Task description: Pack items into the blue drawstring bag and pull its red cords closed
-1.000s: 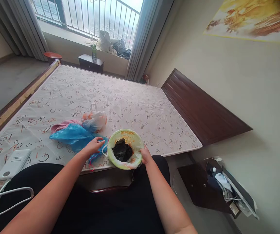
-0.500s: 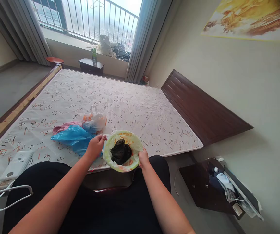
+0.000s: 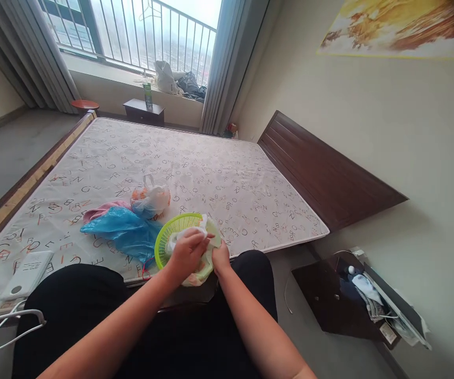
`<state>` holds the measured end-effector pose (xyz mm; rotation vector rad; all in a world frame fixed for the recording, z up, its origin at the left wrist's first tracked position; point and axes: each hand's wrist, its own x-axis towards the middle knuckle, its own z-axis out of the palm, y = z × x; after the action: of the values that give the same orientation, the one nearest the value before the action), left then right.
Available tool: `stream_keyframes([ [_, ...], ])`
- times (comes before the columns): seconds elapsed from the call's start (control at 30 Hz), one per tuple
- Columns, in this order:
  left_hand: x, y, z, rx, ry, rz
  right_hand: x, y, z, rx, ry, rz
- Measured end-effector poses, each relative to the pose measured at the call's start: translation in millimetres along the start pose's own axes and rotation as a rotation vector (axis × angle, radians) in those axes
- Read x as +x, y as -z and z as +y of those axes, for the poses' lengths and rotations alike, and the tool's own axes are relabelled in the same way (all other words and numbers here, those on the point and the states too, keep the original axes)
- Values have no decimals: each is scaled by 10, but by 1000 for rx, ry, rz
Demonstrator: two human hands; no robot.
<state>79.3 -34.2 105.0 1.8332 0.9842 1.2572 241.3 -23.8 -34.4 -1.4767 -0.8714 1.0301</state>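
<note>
A yellow-green slotted plastic basket [image 3: 160,243] tilts above my lap at the mattress edge, its left rim bare. A thin whitish plastic bag [image 3: 211,231] is bunched over its right side and inside it. My left hand [image 3: 189,252] reaches across the basket, closed on the gathered edge of the bag. At the right rim, my right hand [image 3: 221,257] is closed on the bag; whether it also grips the rim is hidden. Just left of the basket lie a blue plastic bag [image 3: 126,231], a pink cloth [image 3: 104,209] and a knotted white-and-orange plastic bag [image 3: 151,199].
The letter-printed mattress [image 3: 211,168] stretches ahead to a dark headboard [image 3: 329,168]. By my left leg are a white box [image 3: 27,273] and a white hanger [image 3: 17,326]. A dark nightstand [image 3: 329,295] with cloths stands at right. Beyond the bed, a small cabinet [image 3: 142,113] holds a green bottle [image 3: 148,96].
My left hand has moved right across the basket, pulling the bag's edge off the left rim, which is now bare. The black bag inside is now out of sight.
</note>
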Motion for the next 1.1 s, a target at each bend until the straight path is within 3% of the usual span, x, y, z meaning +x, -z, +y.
stream_keyframes([
  [0.1, 241, 365, -14, -132, 37, 424, 21, 31, 27, -73, -37, 93],
  [0.2, 427, 564, -88, -162, -1, 568, 85, -8, 15, -97, -35, 81],
  [0.33, 596, 644, -331, -461, 75, 431, 149, 35, -127, -139, -7, 62],
  [0.4, 657, 697, -484, -615, 141, 388, 157, 155, -249, -190, 99, 79],
  [0.53, 698, 877, -744, -760, 199, 453, 194, 443, -481, -187, 359, 150],
  [0.7, 641, 1054, -917, -834, 287, 521, 297, 522, -491, 290, -69, 284],
  [0.83, 600, 1091, -952, -817, 301, 541, 255, 436, -357, 351, -265, 223],
  [0.97, 556, 1075, -951, -755, 324, 445, 253, 478, -438, 424, -306, 153],
  [1.1, 544, 1072, -945, -704, 357, 366, 432, 682, -822, 549, -183, 197],
])
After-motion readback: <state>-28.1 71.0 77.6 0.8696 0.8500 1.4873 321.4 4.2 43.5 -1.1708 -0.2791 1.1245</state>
